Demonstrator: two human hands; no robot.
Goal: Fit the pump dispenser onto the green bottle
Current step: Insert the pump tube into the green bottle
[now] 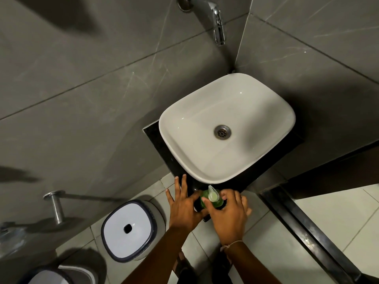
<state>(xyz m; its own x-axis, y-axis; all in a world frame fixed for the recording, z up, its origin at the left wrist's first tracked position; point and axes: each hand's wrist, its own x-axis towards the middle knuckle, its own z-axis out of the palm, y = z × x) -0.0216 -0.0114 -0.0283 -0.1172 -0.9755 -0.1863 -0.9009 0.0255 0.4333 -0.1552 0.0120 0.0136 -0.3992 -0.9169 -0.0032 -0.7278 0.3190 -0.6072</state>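
Fingers (205, 201) of both hands clamp the translucent green bottle (217, 203), pale pump dispenser (212, 194) on top.

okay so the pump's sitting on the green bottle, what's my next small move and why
Probably steady the bottle with your left hand and twist the pump down with your right hand: its fingers already touch the pump, but whether it is screwed tight cannot be seen.

Green bottle (213, 202) body mostly hidden under pump dispenser (212, 195) and hands; second bin (55, 277) cut off at bottom edge.
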